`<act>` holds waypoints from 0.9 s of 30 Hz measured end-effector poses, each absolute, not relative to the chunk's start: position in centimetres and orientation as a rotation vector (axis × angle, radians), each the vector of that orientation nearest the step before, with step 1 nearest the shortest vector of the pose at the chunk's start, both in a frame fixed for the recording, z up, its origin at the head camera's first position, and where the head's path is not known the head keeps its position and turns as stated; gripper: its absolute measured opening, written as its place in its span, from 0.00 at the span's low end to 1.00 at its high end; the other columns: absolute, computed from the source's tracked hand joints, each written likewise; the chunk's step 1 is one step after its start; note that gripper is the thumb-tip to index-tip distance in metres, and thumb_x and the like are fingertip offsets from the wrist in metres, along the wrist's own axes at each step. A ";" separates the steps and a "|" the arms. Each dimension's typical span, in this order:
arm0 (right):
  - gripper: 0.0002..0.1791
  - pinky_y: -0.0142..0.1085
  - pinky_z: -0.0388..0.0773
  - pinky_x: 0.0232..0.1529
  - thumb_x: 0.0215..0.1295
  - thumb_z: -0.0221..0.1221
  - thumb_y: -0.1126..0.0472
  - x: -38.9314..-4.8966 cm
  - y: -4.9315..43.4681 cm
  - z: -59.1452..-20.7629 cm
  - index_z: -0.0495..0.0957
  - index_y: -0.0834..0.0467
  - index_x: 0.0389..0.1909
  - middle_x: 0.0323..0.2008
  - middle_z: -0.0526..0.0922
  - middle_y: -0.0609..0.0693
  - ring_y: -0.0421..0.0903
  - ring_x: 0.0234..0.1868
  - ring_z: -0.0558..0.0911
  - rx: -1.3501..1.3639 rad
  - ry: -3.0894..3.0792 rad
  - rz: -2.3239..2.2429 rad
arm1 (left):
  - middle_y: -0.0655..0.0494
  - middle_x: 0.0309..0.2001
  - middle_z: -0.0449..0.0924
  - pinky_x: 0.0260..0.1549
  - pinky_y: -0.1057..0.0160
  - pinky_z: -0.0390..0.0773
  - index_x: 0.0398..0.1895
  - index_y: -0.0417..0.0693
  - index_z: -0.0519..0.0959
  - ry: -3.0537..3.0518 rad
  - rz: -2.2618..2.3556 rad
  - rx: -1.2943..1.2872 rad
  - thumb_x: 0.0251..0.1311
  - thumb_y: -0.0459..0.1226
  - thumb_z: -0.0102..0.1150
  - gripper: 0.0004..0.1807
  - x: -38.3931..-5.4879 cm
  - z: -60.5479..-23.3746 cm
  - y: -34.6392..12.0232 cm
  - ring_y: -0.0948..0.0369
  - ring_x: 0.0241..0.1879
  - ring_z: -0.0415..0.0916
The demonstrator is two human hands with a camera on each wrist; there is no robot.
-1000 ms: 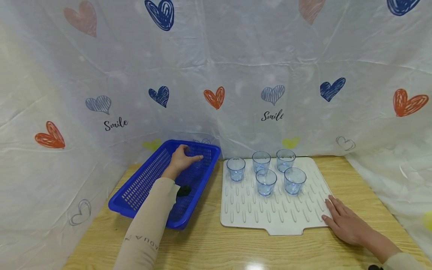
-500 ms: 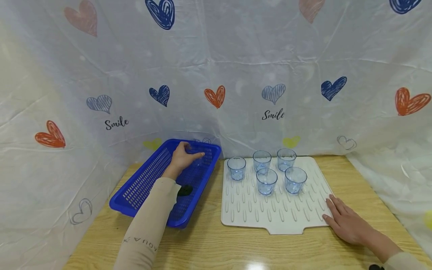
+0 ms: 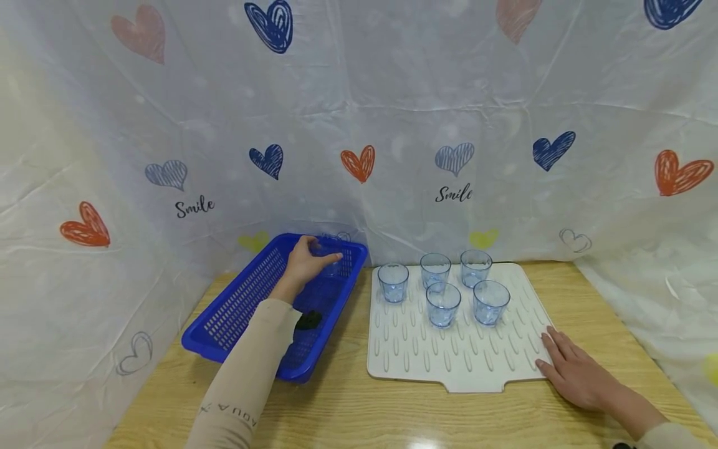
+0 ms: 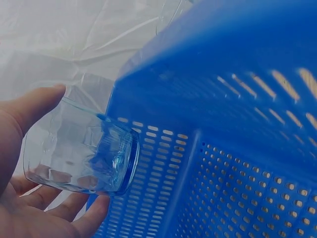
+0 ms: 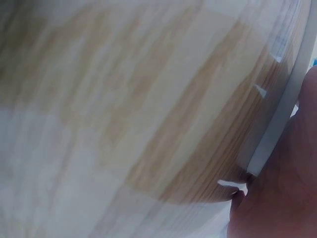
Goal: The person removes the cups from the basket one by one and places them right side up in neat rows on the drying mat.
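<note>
Inside the far end of the blue plastic basket (image 3: 331, 346), my left hand (image 3: 303, 265) holds a clear bluish drinking glass (image 4: 81, 148) between thumb and fingers. The left wrist view shows the glass tipped on its side, its thick base towards the basket wall. On the right, my right hand (image 3: 580, 371) rests with fingers extended on the right front corner of the white ridged drying mat (image 3: 404, 355). Several matching glasses stand upright on this mat, among them a front glass (image 3: 443, 305) and a left glass (image 3: 393, 284).
A small dark object (image 3: 308, 320) shows in the basket beside the left sleeve. Basket and mat stand on a wood-grain table (image 3: 359, 411). A white curtain (image 3: 392, 81) printed with hearts hangs close behind them and along both sides.
My left hand has lifted very slightly with the glass, more of which shows beside the thumb. The right hand and the glasses on the mat stay in place.
</note>
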State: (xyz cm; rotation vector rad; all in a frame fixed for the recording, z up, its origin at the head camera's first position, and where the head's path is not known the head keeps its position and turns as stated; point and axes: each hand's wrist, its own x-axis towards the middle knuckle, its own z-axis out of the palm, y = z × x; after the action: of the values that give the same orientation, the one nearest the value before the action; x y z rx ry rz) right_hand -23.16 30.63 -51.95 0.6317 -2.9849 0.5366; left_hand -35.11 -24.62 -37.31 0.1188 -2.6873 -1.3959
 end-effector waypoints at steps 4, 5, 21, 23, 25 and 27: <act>0.39 0.33 0.24 0.76 0.82 0.45 0.45 -23.2 30.6 -52.0 0.56 0.75 0.75 0.75 0.55 0.74 0.73 0.76 0.52 0.630 -2.992 0.559 | 0.40 0.73 0.62 0.65 0.41 0.71 0.78 0.41 0.55 -2.679 -1.402 0.123 0.63 0.50 0.71 0.49 -35.0 -37.1 -24.4 0.42 0.71 0.63; 0.39 0.42 0.30 0.80 0.82 0.45 0.45 -23.1 30.6 -51.9 0.56 0.76 0.74 0.74 0.56 0.75 0.73 0.75 0.53 0.640 -2.984 0.542 | 0.40 0.73 0.62 0.65 0.41 0.71 0.78 0.41 0.55 -2.677 -1.404 0.125 0.63 0.50 0.71 0.49 -35.0 -37.1 -24.4 0.42 0.71 0.63; 0.39 0.58 0.45 0.77 0.81 0.48 0.47 -23.0 30.4 -51.6 0.59 0.77 0.72 0.74 0.57 0.76 0.75 0.73 0.56 0.627 -2.974 0.520 | 0.41 0.75 0.61 0.65 0.40 0.70 0.80 0.42 0.53 -2.681 -1.417 0.115 0.63 0.51 0.71 0.51 -34.2 -36.3 -23.8 0.42 0.72 0.61; 0.38 0.62 0.48 0.75 0.81 0.48 0.47 -22.9 30.3 -51.4 0.59 0.77 0.73 0.74 0.56 0.75 0.75 0.73 0.56 0.614 -2.991 0.529 | 0.41 0.75 0.61 0.65 0.40 0.71 0.80 0.42 0.53 -2.683 -1.423 0.116 0.62 0.51 0.71 0.52 -34.2 -36.2 -23.7 0.42 0.72 0.62; 0.38 0.66 0.54 0.70 0.80 0.49 0.48 -22.8 30.1 -51.1 0.59 0.78 0.72 0.74 0.56 0.76 0.76 0.73 0.56 0.613 -3.003 0.512 | 0.41 0.75 0.61 0.64 0.40 0.71 0.80 0.42 0.53 -2.684 -1.427 0.117 0.62 0.52 0.71 0.52 -34.1 -36.1 -23.6 0.42 0.71 0.62; 0.39 0.66 0.54 0.70 0.80 0.49 0.47 -22.8 30.0 -50.8 0.58 0.77 0.73 0.74 0.55 0.76 0.75 0.73 0.55 0.602 -3.036 0.513 | 0.42 0.74 0.62 0.64 0.40 0.72 0.80 0.43 0.54 -2.684 -1.427 0.119 0.61 0.52 0.72 0.52 -34.0 -36.0 -23.5 0.42 0.71 0.63</act>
State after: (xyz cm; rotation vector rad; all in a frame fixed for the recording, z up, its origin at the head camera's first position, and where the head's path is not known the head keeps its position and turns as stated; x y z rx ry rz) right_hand -22.76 30.02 -50.79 0.6017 -3.0361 0.5133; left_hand -34.02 -23.47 -35.99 0.1193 -2.6840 -1.4274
